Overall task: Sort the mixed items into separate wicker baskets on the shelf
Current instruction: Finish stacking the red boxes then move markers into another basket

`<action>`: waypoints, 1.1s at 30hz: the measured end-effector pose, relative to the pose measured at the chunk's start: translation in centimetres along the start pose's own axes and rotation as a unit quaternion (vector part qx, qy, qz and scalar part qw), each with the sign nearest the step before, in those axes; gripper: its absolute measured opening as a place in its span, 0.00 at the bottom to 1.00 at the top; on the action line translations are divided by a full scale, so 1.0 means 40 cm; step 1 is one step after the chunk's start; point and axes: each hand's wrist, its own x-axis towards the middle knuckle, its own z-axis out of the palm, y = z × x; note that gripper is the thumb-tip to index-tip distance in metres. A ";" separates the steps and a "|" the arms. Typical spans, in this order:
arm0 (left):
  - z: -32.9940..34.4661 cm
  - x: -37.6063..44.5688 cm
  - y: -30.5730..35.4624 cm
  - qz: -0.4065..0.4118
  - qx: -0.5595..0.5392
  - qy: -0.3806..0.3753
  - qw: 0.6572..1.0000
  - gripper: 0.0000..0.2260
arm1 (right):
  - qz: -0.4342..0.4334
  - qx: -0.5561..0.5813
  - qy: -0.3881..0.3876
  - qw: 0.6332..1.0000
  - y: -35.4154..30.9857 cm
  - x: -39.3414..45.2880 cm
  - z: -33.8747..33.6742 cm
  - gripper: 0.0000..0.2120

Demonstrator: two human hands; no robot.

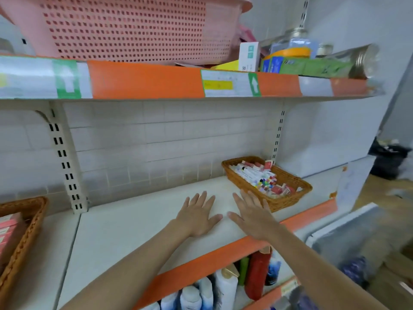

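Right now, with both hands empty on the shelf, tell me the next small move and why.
Probably reach the right hand into the wicker basket beside it and pick out one item. That basket holds mixed markers and small red-and-white packs, while both the right and the left hand lie flat, holding nothing.

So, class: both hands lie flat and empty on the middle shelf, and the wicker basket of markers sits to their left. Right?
Not quite. In the head view the wicker basket of markers sits to the right of the left hand and right hand, which lie flat and empty on the middle shelf.

White up-arrows on green shelf-edge labels (66, 78); other print unreadable
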 end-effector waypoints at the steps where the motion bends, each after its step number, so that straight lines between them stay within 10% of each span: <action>1: 0.002 0.020 0.021 0.006 -0.003 0.000 1.000 0.31 | 0.007 0.006 0.009 1.000 0.025 0.006 -0.001 0.32; 17: -0.041 0.312 0.316 0.051 -0.018 0.065 0.996 0.26 | -0.019 0.029 0.008 0.999 0.440 0.120 -0.064 0.30; 33: -0.075 0.425 0.359 0.024 0.047 0.002 0.999 0.05 | -0.056 0.151 -0.064 0.985 0.461 0.223 -0.107 0.15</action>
